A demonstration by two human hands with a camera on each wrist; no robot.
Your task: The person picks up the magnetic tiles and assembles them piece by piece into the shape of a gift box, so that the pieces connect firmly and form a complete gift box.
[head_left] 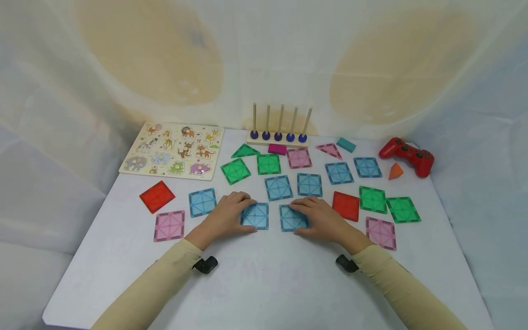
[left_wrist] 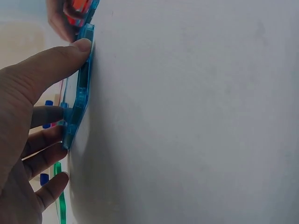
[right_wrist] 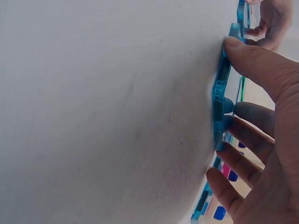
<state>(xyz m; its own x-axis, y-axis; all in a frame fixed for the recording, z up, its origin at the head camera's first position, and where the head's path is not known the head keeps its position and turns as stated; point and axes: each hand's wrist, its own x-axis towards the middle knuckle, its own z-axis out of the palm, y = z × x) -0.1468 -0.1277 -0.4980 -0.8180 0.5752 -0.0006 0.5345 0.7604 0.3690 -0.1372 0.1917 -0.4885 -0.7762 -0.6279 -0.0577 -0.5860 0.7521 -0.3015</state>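
Note:
Two translucent blue square tiles lie side by side on the white table, a narrow gap between them. My left hand (head_left: 228, 214) pinches the left blue square tile (head_left: 257, 216), thumb on its near edge and fingertips at the far one. In the left wrist view that tile (left_wrist: 84, 74) stays close to the tabletop. The right blue square tile (head_left: 290, 221) is held the same way by my right hand (head_left: 323, 220). The right wrist view shows its edge (right_wrist: 218, 102) between thumb and fingers. Just beyond sit two more blue square tiles, one left (head_left: 278, 188) and one right (head_left: 309, 184).
Red, pink, green and blue tiles lie around both hands, including a red tile (head_left: 345, 206) by the right hand. Behind are an animal puzzle board (head_left: 165, 146), a peg stand (head_left: 277, 139), and a red game controller (head_left: 407, 156) with an orange piece (head_left: 395, 171).

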